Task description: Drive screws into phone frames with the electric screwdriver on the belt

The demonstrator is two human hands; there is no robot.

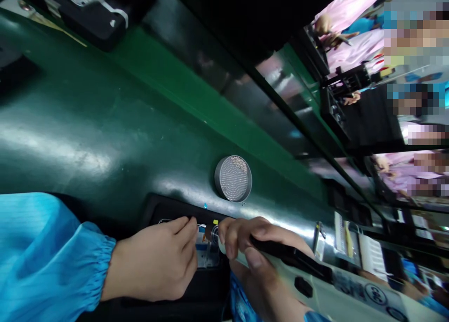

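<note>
Head view: one pale handheld tool (315, 277) with black lever, clamped in the right hand (252, 247), its tip by the left fingertips; left hand (157, 261), fingertips together, any pinched item hidden. Beneath both, partly blocked by them, one black tray (164, 208). Just beyond, one round grey dish (218, 181) on green bench (140, 125). Upper left, black fixture (101, 32). Upper right, pink-sleeved co-worker (351, 6).

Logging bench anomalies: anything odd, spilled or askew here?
Minor: a small blue speck lies loose on the green bench beside the black tray, and tiny dark specks sit outside the round dish. Both look stray; too small to identify.
</note>
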